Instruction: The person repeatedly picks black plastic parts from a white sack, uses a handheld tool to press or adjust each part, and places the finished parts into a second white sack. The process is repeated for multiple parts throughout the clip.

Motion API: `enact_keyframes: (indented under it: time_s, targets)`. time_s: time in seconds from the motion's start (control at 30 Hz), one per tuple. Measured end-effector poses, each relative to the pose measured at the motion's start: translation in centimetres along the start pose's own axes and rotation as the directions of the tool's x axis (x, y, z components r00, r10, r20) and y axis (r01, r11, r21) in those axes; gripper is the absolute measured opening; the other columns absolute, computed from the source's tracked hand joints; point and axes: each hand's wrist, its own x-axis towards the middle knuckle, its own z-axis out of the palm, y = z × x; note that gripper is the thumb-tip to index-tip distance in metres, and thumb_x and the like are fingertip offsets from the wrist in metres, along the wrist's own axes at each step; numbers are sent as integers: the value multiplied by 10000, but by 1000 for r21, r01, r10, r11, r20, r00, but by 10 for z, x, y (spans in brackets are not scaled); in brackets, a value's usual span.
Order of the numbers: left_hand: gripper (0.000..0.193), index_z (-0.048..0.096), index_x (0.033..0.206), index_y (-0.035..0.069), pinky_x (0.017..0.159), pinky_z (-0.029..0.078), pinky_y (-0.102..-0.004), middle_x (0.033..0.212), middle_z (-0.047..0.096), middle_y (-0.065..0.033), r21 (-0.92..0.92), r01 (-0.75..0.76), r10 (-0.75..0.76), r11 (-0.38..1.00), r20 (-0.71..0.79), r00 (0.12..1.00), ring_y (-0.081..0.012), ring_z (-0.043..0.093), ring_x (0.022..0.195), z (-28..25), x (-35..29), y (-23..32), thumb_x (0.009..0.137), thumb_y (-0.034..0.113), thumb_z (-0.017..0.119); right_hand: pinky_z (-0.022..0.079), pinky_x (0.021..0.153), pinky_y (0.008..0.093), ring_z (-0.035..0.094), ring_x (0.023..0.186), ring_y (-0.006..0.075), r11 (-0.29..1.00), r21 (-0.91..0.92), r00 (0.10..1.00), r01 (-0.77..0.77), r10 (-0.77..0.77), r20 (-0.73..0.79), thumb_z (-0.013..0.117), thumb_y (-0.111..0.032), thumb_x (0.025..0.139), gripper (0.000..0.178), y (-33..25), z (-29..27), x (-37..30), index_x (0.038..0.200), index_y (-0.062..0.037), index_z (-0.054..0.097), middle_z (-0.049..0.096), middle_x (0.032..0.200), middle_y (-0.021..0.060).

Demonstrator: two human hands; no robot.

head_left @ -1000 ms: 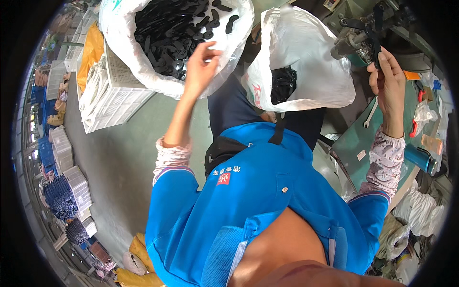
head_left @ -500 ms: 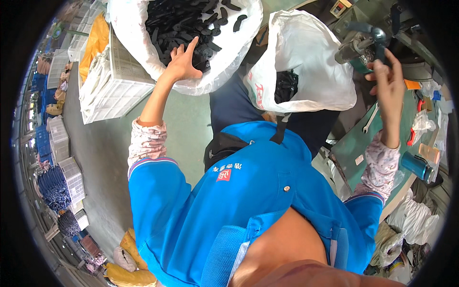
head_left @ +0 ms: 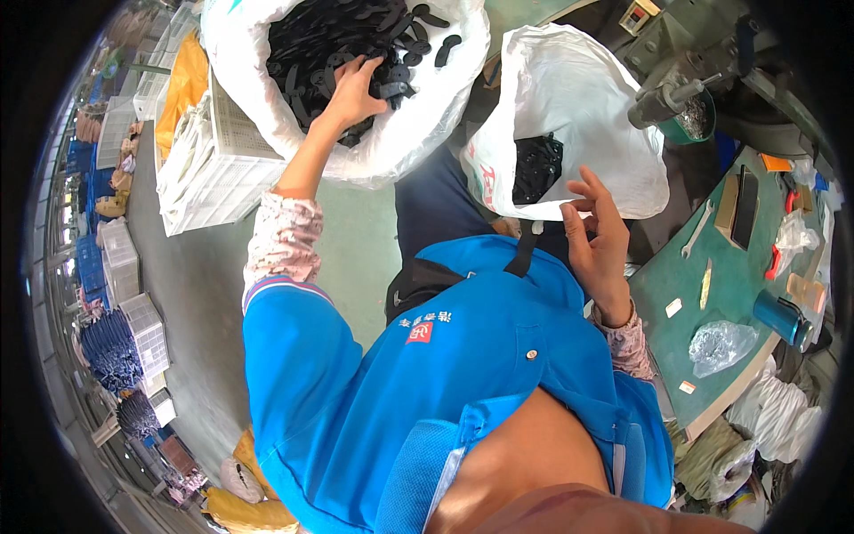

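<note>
My left hand (head_left: 354, 96) rests over the black, elongated plastic-looking parts (head_left: 311, 44) heaped in a large white bag (head_left: 436, 116) at the upper left. Its thumb stands apart from the fingers, and no part shows in its grasp. At the near right rim of a smaller white bag (head_left: 592, 116), my right hand (head_left: 598, 236) is open with loosely bent fingers and nothing in it. Inside that bag lie several dark parts (head_left: 536, 169). A machine's metal spindle (head_left: 667, 100) juts out beyond the bag on the right, bare of any part.
A green-topped table (head_left: 680, 276) on the right carries a wrench (head_left: 696, 230), a clear plastic bag (head_left: 722, 347) and a blue bottle (head_left: 781, 316). A green cup (head_left: 689, 125) sits beside the spindle. White crates (head_left: 240, 156) stand on the floor at the left.
My right hand has moved left and nearer, from the machine to the small bag's rim. The black part has gone from the spindle. My left hand has shifted slightly right over the heap.
</note>
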Motion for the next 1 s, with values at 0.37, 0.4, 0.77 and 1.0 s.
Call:
enact_keyframes:
  time_s: [0.37, 0.4, 0.77, 1.0]
  targets:
    - [1282, 90, 1489, 349, 1072, 268, -576, 1500, 95, -310, 238, 157, -197, 959, 155, 968, -534, 126, 1359, -19, 64, -24, 479, 382, 879, 477, 610, 215, 612, 794, 121, 995, 38, 994, -96, 98, -58, 605, -57, 894, 429, 5, 1, -20, 1305, -16, 488, 617, 1103, 137]
    - [1281, 87, 1488, 362, 1070, 270, -579, 1502, 83, -311, 253, 178, -231, 951, 200, 952, -539, 123, 1359, -22, 67, -22, 479, 390, 877, 476, 610, 215, 612, 792, 121, 993, 47, 992, -107, 109, -58, 605, -59, 894, 424, 7, 3, -22, 1300, -15, 493, 618, 1102, 135]
    - [1236, 135, 1499, 270, 1095, 177, -587, 1497, 29, -336, 129, 350, -373, 928, 284, 883, -577, 67, 1347, -3, 86, -21, 515, 667, 768, 482, 617, 227, 616, 788, 130, 992, 80, 994, -101, 104, -27, 585, -85, 909, 373, 4, 13, -25, 1272, -23, 523, 623, 1102, 128]
    - [1333, 87, 1504, 161, 1093, 198, -563, 1445, 181, -372, 257, 337, -401, 906, 261, 878, -573, 148, 1330, 1, 75, 4, 476, 571, 831, 476, 618, 231, 605, 767, 125, 991, 86, 992, -98, 105, -77, 581, -70, 903, 336, 6, 9, -28, 1233, -10, 550, 630, 1066, 119]
